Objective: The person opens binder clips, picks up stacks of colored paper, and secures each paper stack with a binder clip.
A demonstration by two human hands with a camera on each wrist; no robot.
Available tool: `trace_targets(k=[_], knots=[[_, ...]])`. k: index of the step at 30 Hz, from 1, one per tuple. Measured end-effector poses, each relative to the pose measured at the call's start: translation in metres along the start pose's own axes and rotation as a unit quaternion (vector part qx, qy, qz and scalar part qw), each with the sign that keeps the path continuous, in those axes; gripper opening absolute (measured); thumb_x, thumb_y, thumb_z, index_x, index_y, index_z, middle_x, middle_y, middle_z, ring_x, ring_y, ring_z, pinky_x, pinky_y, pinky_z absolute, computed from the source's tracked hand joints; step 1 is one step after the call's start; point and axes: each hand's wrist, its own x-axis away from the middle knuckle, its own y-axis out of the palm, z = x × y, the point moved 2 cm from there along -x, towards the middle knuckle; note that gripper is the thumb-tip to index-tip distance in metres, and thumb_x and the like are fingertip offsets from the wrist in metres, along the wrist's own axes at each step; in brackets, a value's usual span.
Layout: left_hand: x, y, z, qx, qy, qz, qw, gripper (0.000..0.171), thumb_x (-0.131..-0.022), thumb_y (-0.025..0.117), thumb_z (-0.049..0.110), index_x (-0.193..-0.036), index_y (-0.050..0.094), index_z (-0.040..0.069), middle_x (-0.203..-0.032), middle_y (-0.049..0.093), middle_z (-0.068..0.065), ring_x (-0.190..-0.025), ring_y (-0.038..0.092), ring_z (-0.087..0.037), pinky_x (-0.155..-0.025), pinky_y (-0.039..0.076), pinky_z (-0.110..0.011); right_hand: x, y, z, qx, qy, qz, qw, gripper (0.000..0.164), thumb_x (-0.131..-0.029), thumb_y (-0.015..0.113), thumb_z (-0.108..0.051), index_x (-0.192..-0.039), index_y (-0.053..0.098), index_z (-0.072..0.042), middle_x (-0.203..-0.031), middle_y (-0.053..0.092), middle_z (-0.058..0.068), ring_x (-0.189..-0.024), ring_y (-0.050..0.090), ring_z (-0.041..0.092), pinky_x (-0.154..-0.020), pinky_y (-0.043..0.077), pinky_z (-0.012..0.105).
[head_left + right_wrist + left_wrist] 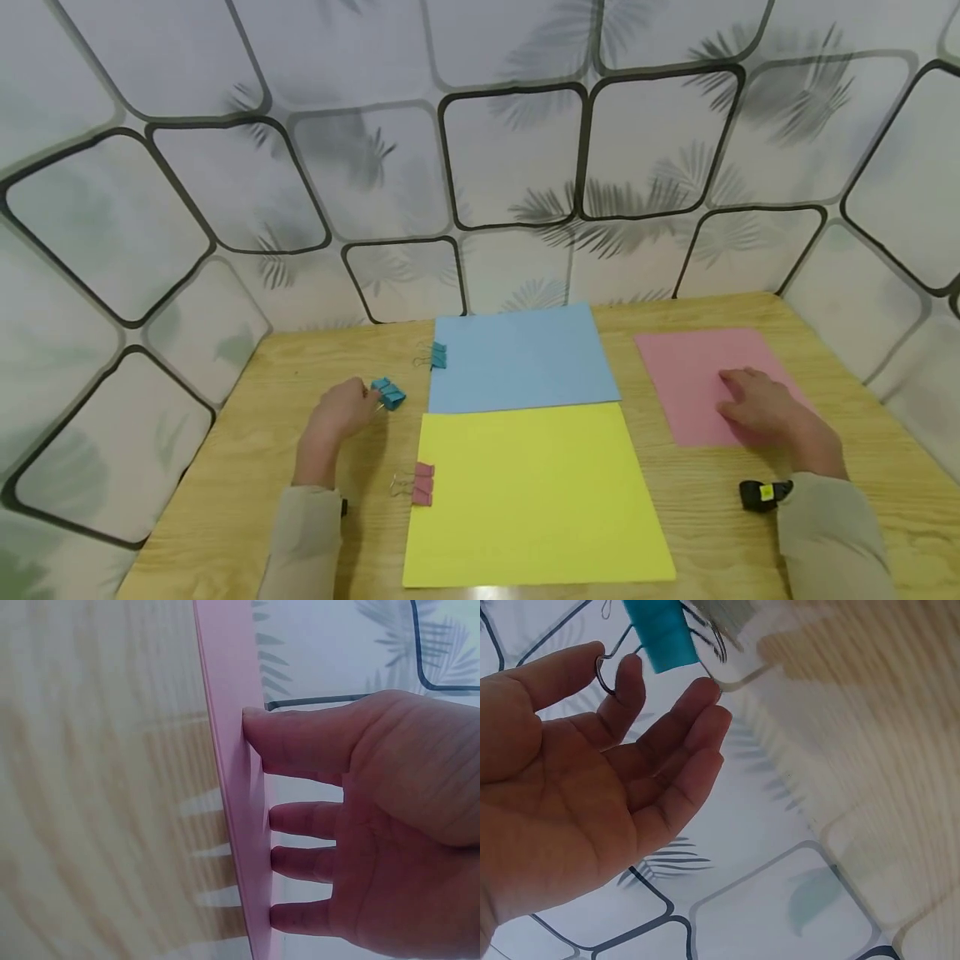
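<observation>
Pinched in the left hand (340, 415) by its wire handle (598, 672), body left free, a teal binder clip (389, 394) sits left of centre, perhaps off the table (225, 475), while the spread right hand (765, 406) seemingly steadies pink paper (684, 367), frame right.

1. Far sheet (522, 358): light blue; far clip (438, 357), teal.
2. Near sheet (536, 498): plain yellow; near clip (423, 485), pink.
3. Side sheet (690, 367): plain pink.
4. Pinched clip (390, 394): teal body, silvery handles.
5. Tabletop (258, 442): pale yellow-brown wood grain.
6. Wall (517, 158): whitish; black and grey outlines, grey fronds.
7. Wrist device (752, 495), partly hidden: apparently black.
</observation>
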Motion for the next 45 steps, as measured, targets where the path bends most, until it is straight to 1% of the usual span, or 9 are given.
trace_targets(k=[13,18,20,22,30,35,37,39,45], knots=[[0.001,-0.007,-0.004,0.106,-0.003,0.027,0.9940,0.032,-0.109,0.023,0.022,-0.107,0.045,-0.001,-0.080,0.042,-0.010,-0.065,0.040,-0.020,-0.059,0.037,-0.033,0.002,-0.003,-0.003,-0.004,-0.003,-0.007,1.000,0.062,-0.093,0.059,-0.016,-0.136,0.035,0.021,-0.136,0.028,0.050,-0.124,0.028,0.066,-0.100,0.025,0.075],[0.001,-0.013,-0.011,0.197,0.007,0.060,0.9785,0.038,-0.109,0.026,0.030,-0.118,0.046,-0.001,-0.100,0.053,-0.019,-0.081,0.058,-0.030,-0.067,0.046,-0.036,0.002,-0.003,-0.004,0.004,-0.010,-0.002,1.000,0.060,-0.093,0.059,-0.016,-0.135,0.036,0.021,-0.135,0.030,0.049,-0.124,0.029,0.065,-0.099,0.026,0.074],[0.001,-0.015,-0.014,0.269,0.014,0.069,0.9607,0.040,-0.109,0.027,0.032,-0.120,0.044,-0.003,-0.112,0.051,-0.023,-0.102,0.062,-0.038,-0.081,0.052,-0.039,0.002,-0.003,-0.004,0.008,-0.011,0.000,1.000,0.059,-0.093,0.059,-0.016,-0.134,0.037,0.021,-0.135,0.031,0.049,-0.123,0.029,0.065,-0.099,0.026,0.075],[0.002,-0.017,-0.014,0.353,0.017,0.065,0.9332,0.041,-0.110,0.027,0.033,-0.123,0.040,-0.003,-0.123,0.045,-0.024,-0.121,0.056,-0.039,-0.097,0.050,-0.041,0.002,-0.002,-0.004,0.006,-0.010,-0.002,1.000,0.060,-0.093,0.058,-0.016,-0.135,0.036,0.021,-0.135,0.030,0.049,-0.124,0.028,0.066,-0.099,0.026,0.075],[0.001,-0.026,-0.013,0.646,0.009,0.010,0.7635,0.022,-0.110,0.025,0.031,-0.114,0.028,0.009,-0.127,0.037,-0.023,-0.102,0.064,-0.017,-0.101,0.048,-0.029,0.000,-0.001,-0.002,0.015,-0.012,0.001,1.000,0.060,-0.093,0.058,-0.016,-0.134,0.037,0.022,-0.135,0.030,0.050,-0.123,0.029,0.066,-0.098,0.027,0.075],[0.002,-0.025,-0.008,0.731,0.030,-0.035,0.6812,0.025,-0.109,0.032,0.034,-0.100,0.033,0.011,-0.125,0.036,-0.021,-0.104,0.064,-0.023,-0.100,0.048,-0.029,0.001,-0.002,-0.002,0.022,-0.014,0.003,1.000,0.059,-0.093,0.060,-0.015,-0.133,0.038,0.022,-0.134,0.031,0.050,-0.123,0.029,0.066,-0.098,0.026,0.075],[0.002,-0.025,-0.005,0.744,0.050,-0.058,0.6638,0.029,-0.108,0.034,0.036,-0.093,0.039,0.011,-0.120,0.042,-0.019,-0.101,0.065,-0.021,-0.096,0.052,-0.028,0.001,-0.001,-0.001,0.023,-0.015,0.004,1.000,0.059,-0.093,0.060,-0.015,-0.133,0.038,0.022,-0.134,0.032,0.050,-0.123,0.029,0.066,-0.098,0.026,0.075],[0.003,-0.024,-0.002,0.745,0.079,-0.078,0.6583,0.033,-0.107,0.033,0.038,-0.090,0.044,0.012,-0.112,0.050,-0.015,-0.093,0.064,-0.018,-0.090,0.054,-0.027,0.001,-0.001,-0.002,0.022,-0.015,0.004,1.000,0.059,-0.093,0.059,-0.014,-0.133,0.038,0.023,-0.134,0.031,0.050,-0.123,0.029,0.066,-0.098,0.026,0.075],[0.004,-0.024,0.003,0.729,0.135,-0.106,0.6630,0.037,-0.109,0.026,0.039,-0.103,0.050,0.011,-0.097,0.064,-0.009,-0.080,0.062,-0.013,-0.079,0.056,-0.026,0.002,-0.002,-0.003,0.011,-0.011,-0.001,1.000,0.060,-0.094,0.059,-0.015,-0.134,0.036,0.022,-0.135,0.029,0.050,-0.123,0.027,0.067,-0.098,0.025,0.076]])
